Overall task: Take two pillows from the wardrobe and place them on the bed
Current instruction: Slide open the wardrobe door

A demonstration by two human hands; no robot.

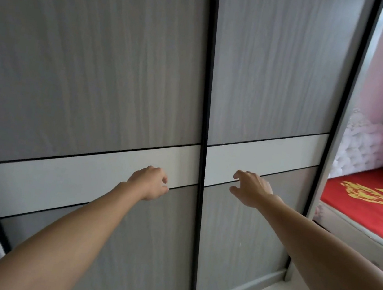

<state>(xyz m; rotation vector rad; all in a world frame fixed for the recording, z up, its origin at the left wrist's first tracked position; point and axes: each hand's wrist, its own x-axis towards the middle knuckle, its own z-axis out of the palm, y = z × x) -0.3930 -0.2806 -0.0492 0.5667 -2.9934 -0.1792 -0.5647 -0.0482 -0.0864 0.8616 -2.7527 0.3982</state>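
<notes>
Closed sliding wardrobe doors (97, 68) fill the view. Left hand (148, 183) loosely curled, right hand (251, 189) spread, both empty beside the centre stile (207, 97), likely to slide panels apart.

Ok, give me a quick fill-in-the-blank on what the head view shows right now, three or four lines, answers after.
1. Both wardrobe doors are ____, so no pillows show.
2. The black strip between the doors lies between the left hand and the ____ hand.
3. The bed, to the right of the wardrobe, has a ____ cover with yellow patterns.
4. Each hand holds ____.

Missing words: shut; right; red; nothing
</notes>
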